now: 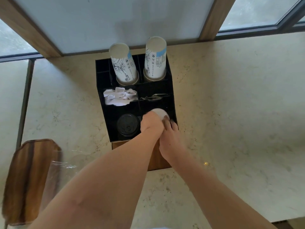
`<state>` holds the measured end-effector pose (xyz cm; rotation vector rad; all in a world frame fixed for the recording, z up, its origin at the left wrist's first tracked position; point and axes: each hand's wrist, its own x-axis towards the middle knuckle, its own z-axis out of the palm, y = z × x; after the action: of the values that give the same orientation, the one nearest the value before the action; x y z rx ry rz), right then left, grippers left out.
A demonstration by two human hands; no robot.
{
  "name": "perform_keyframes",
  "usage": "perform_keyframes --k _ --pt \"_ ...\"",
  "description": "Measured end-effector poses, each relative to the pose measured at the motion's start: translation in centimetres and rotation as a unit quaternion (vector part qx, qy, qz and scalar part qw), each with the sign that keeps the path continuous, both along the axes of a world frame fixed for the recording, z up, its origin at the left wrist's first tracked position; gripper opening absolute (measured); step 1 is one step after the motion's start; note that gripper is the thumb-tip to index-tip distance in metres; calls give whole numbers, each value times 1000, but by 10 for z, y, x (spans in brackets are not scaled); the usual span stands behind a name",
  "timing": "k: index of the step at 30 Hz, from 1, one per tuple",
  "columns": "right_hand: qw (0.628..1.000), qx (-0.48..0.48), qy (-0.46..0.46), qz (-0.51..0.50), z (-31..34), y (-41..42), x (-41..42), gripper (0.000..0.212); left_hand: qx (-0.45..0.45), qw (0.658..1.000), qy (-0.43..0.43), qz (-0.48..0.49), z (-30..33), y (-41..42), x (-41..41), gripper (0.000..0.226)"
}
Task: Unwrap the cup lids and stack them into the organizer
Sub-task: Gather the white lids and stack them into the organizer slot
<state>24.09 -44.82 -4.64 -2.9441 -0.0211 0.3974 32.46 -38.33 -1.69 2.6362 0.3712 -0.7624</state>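
Note:
A black compartmented organizer (105,100) stands on a marble counter. Its front-left slot holds a stack of black cup lids (128,124). A stack of white lids (159,113) sits in the front-right slot. Both my hands are on that white stack: my left hand (151,122) grips it from the left, and my right hand (170,136) holds it from the front right. Fingers hide most of the white stack. Clear plastic wrap (62,166) lies crumpled on the counter at the lower left.
Two upside-down stacks of printed paper cups (124,65) (155,58) fill the back slots. White napkins (119,96) and dark stirrers (153,97) occupy the middle row. A wooden tray (28,176) lies at the left. A window frame runs behind the counter.

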Motion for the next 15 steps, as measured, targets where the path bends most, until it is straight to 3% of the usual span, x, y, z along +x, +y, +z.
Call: perform_keyframes --k 4,8,11,13,15 --pt "999 35 -7 -1 6 -6 -4 64 37 996 -72 -35 -5 -3 -7 32" --pt "1000 -13 -15 22 12 -9 2 57 68 959 -164 -223 -1 4 -4 36" --pt "999 -32 -7 37 21 -15 18 41 53 925 -220 -305 9 17 -7 37" --pt "1000 -4 -3 27 32 -17 27 34 -34 925 -264 -273 20 30 -20 36" --pt "998 57 -34 -12 43 -14 22 37 -193 940 -266 -90 37 50 -44 30"
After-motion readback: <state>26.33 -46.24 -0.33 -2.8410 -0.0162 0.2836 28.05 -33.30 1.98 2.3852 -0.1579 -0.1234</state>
